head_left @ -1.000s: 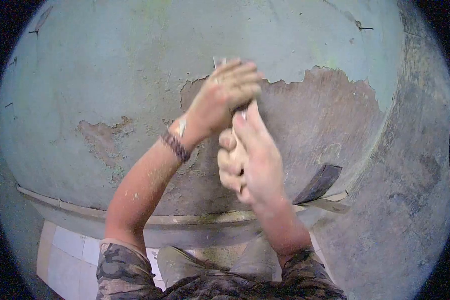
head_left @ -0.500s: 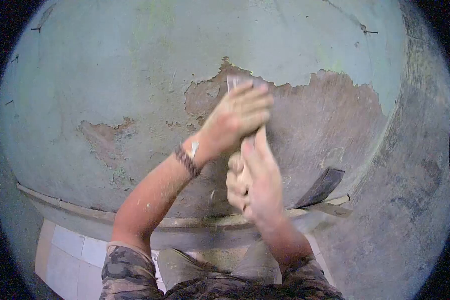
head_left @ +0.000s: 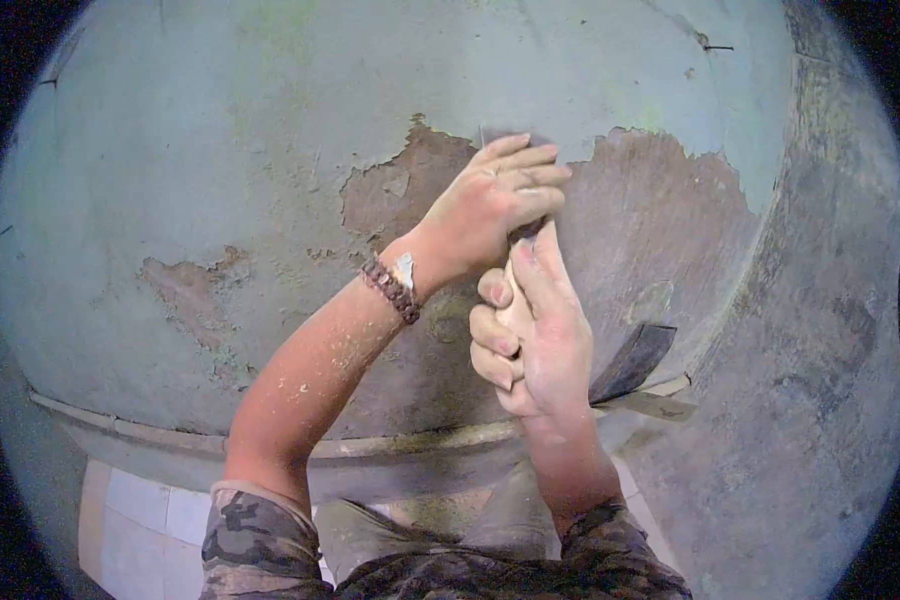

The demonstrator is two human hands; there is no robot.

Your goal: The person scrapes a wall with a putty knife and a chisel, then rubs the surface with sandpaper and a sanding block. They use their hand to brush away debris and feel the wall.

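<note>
My right hand (head_left: 542, 335) is wrapped around the pale handle of a scraper (head_left: 516, 312), with its thumb and forefinger stretched up along it. Over the upper part of the tool lies my left hand (head_left: 500, 200), its fingers bent across and pressing on it. Most of the blade is hidden under those fingers; a dark part shows just above them. The tool meets the wall (head_left: 300, 100) at the border of a bare brown patch (head_left: 660, 200), where pale green paint has flaked off. White dust and crumbs stick to my left forearm and wristband.
A dark flat strip (head_left: 635, 362) leans at the lower right, beside a flat brownish piece (head_left: 655, 405) on the ledge (head_left: 360, 447). Nails stick out of the wall, one at upper right (head_left: 718, 47). A rough grey side wall (head_left: 820, 330) rises on the right. White tiles (head_left: 135, 490) lie below left.
Both hands and the scraper have shifted a little to the right. The view has also moved slightly, so the wall patches sit further left and higher.
</note>
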